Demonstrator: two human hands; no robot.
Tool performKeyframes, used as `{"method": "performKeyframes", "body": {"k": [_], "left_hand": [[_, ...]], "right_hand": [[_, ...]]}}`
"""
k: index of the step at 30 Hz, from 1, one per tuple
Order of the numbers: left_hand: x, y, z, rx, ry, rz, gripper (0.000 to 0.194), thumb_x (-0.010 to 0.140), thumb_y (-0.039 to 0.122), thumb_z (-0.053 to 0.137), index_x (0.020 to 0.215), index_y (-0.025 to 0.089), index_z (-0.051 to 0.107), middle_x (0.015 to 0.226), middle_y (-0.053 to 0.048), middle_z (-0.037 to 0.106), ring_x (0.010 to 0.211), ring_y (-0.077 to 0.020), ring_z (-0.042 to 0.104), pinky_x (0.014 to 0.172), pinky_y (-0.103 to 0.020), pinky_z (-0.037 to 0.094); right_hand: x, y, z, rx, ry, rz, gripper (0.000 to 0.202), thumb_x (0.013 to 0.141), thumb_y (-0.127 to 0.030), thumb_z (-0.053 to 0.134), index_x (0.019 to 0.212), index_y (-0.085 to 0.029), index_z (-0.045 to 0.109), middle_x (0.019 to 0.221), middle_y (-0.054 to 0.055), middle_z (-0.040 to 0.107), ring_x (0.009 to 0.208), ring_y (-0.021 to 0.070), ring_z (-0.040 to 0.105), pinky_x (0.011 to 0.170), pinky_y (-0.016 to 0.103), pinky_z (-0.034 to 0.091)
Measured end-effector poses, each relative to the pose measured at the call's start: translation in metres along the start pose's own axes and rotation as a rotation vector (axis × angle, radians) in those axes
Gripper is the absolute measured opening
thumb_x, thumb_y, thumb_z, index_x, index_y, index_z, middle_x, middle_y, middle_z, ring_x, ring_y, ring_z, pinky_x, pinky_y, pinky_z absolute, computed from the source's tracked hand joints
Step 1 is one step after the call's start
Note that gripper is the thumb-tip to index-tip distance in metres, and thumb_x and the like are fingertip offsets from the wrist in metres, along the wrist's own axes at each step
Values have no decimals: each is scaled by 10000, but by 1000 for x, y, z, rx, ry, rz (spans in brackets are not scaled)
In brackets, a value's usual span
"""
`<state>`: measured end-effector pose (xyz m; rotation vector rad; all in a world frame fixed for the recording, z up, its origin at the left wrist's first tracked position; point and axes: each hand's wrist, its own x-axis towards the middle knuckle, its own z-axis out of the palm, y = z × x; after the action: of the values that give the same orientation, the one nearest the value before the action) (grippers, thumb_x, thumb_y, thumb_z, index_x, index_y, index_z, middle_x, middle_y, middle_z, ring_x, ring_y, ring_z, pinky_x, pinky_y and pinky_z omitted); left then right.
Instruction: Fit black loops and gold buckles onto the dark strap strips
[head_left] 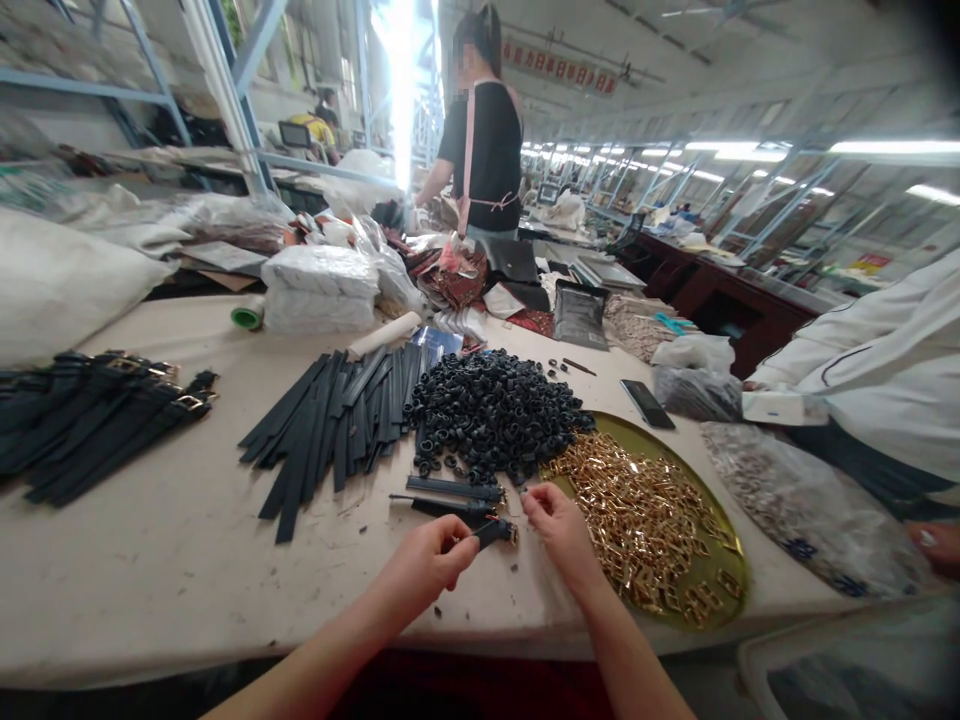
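Observation:
My left hand (441,556) is closed with thumb and forefinger pinched on a short dark strap (491,532), whose gold buckle (514,534) points right. My right hand (556,522) is pinched shut just to the right of it, apart from the buckle; a tiny dark bit shows at its fingertips, too small to name. Beyond my hands lie another strap with a buckle (454,488) and a thin pointed tool (412,499). A heap of small black loops (495,410) rises behind. Gold buckles (637,510) cover a round golden tray (731,570) beside my right hand.
Flat dark strips (330,420) fan out left of the loops. Finished-looking buckled straps (112,420) are piled at far left. A phone (646,404) lies behind the tray. Plastic bags (810,510) and a person in white (885,370) are at right; another person (484,140) stands beyond the table.

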<state>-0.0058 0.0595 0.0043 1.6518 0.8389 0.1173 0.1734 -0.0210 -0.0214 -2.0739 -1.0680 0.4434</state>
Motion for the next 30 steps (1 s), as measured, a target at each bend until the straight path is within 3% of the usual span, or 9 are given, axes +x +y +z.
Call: {"method": "performKeyframes", "body": {"k": [2, 5, 8, 14, 18, 23, 27, 30], "left_hand": [[1, 5, 3, -20, 11, 26, 245, 771, 404, 423, 688, 179, 475, 439, 80, 421, 375, -69, 346, 395, -183, 261], [3, 16, 8, -15, 36, 95, 249, 772, 402, 434, 695, 175, 500, 480, 69, 444, 430, -78, 399, 437, -187, 295], [3, 23, 10, 47, 68, 157, 268, 782, 411, 429, 702, 175, 530, 525, 57, 480, 480, -88, 436, 473, -195, 308], [1, 23, 8, 256, 137, 241, 256, 792, 392, 434, 718, 189, 572, 600, 39, 555, 550, -105, 461, 509, -215, 268], [-1, 20, 9, 339, 149, 241, 234, 795, 370, 432, 752, 198, 584, 611, 34, 565, 540, -107, 457, 499, -221, 240], [-3, 17, 12, 445, 159, 246, 251, 812, 384, 409, 792, 214, 593, 607, 23, 572, 518, -114, 455, 495, -234, 222], [-3, 13, 13, 589, 195, 252, 233, 811, 379, 415, 762, 224, 582, 620, 6, 586, 550, -132, 489, 491, -241, 203], [-4, 11, 14, 623, 205, 271, 234, 821, 377, 406, 761, 227, 575, 635, 1, 601, 569, -137, 513, 492, -237, 211]], "right_hand": [[-16, -6, -1, 357, -79, 111, 268, 788, -433, 484, 789, -168, 525, 695, 9, 581, 628, 124, 553, 624, 272, 456], [-34, -19, 1, 949, -150, 348, 307, 652, -363, 675, 856, -180, 536, 776, 3, 594, 631, 100, 554, 620, 255, 470], [-42, -31, 3, 1167, -236, 472, 323, 598, -283, 726, 869, -183, 581, 830, 11, 615, 626, 81, 551, 626, 235, 478], [-49, -34, 4, 1351, -345, 485, 234, 664, -225, 674, 887, -207, 606, 916, -4, 625, 682, 53, 561, 713, 199, 475], [-53, -26, 8, 1343, -291, 508, 264, 637, -223, 704, 869, -205, 580, 832, -28, 606, 623, 34, 538, 653, 178, 472], [-54, -17, 12, 1122, -143, 487, 268, 614, -284, 725, 799, -178, 562, 724, -42, 581, 611, 50, 525, 638, 199, 467], [-57, -20, 9, 1075, -199, 454, 276, 619, -271, 724, 837, -165, 592, 733, -22, 612, 665, 68, 550, 687, 209, 466], [-59, -23, 8, 1158, -198, 517, 296, 600, -271, 738, 842, -163, 606, 719, -14, 633, 661, 68, 573, 702, 213, 486]]}}
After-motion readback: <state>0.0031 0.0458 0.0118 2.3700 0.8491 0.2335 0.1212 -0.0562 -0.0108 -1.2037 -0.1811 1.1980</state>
